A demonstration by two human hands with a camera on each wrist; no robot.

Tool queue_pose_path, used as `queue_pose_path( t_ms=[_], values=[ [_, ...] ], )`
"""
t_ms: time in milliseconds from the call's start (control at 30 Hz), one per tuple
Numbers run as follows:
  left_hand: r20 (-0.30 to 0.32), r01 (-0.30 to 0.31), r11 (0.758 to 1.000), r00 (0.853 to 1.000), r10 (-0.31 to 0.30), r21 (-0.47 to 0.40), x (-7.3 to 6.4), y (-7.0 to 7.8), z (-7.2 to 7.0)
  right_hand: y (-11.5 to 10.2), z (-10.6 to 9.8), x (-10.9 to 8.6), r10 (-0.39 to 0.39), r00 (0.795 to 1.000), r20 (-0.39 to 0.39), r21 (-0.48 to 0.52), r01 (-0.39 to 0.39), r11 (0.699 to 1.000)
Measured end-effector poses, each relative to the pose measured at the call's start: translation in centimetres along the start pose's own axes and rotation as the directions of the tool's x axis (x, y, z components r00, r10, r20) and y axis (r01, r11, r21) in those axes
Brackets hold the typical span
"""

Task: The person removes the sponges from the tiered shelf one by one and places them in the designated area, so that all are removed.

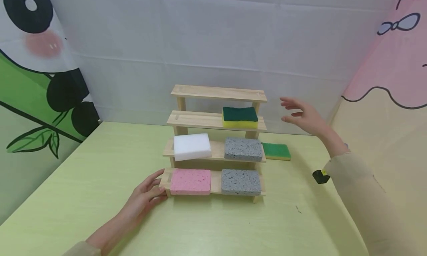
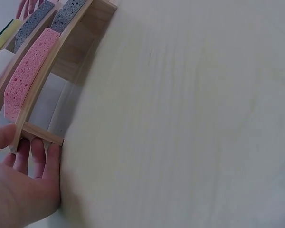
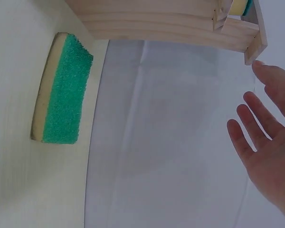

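A small four-tier wooden rack (image 1: 218, 90) stands on the table. My left hand (image 1: 144, 194) grips the left end of its lowest step, thumb above and fingers beneath, as the left wrist view shows. On that step lie a pink sponge (image 1: 191, 181) and a grey speckled sponge (image 1: 241, 181). One step up are a white sponge (image 1: 192, 147) and another grey sponge (image 1: 243, 149). A yellow sponge with a dark green top (image 1: 240, 117) sits at the right of the third step. My right hand (image 1: 305, 116) hovers right of the rack, fingers apart and holding nothing.
A green-topped sponge (image 1: 276, 151) lies on the table just right of the rack. A small black object (image 1: 321, 176) is near my right sleeve. Behind the rack hangs a pale cloth wall (image 1: 217, 37), with printed cartoon figures at both sides.
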State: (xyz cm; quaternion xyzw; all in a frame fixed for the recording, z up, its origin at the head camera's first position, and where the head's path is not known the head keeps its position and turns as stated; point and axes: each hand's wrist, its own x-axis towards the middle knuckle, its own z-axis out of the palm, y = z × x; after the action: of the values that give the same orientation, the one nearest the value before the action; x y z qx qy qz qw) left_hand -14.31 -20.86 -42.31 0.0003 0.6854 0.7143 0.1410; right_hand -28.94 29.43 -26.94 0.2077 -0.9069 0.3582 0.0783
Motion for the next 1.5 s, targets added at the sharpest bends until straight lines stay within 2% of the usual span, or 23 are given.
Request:
queue_pose_path(
  t_ms=[300, 500, 833, 1033, 1500],
  values=[
    [0.029, -0.007, 0.999, 1.000, 0.006, 0.033, 0.4, 0.4, -0.5, -1.9, 0.0, 0.2, -0.068, 0.996, -0.062, -0.014, 0.067, 0.998],
    [0.034, -0.015, 0.999, 0.999, 0.014, 0.029, 0.5, 0.1, -0.4, -3.4, 0.7, 0.3, -0.127, 0.990, -0.067, -0.043, 0.125, 0.991],
    [0.014, -0.005, 1.000, 1.000, 0.005, 0.028, 0.5, -0.1, -0.1, -5.0, 2.4, 0.9, -0.165, 0.986, 0.022, -0.030, 0.166, 0.986],
    [0.016, -0.012, 0.999, 1.000, 0.012, 0.031, 0.4, -0.1, 0.0, -5.1, 3.3, 1.2, -0.160, 0.984, 0.076, 0.016, 0.159, 0.987],
    [0.030, -0.014, 0.999, 0.999, 0.013, 0.036, 0.3, -0.2, -0.2, -5.2, 4.4, 1.7, -0.119, 0.982, 0.149, 0.021, 0.118, 0.993]
  ],
)
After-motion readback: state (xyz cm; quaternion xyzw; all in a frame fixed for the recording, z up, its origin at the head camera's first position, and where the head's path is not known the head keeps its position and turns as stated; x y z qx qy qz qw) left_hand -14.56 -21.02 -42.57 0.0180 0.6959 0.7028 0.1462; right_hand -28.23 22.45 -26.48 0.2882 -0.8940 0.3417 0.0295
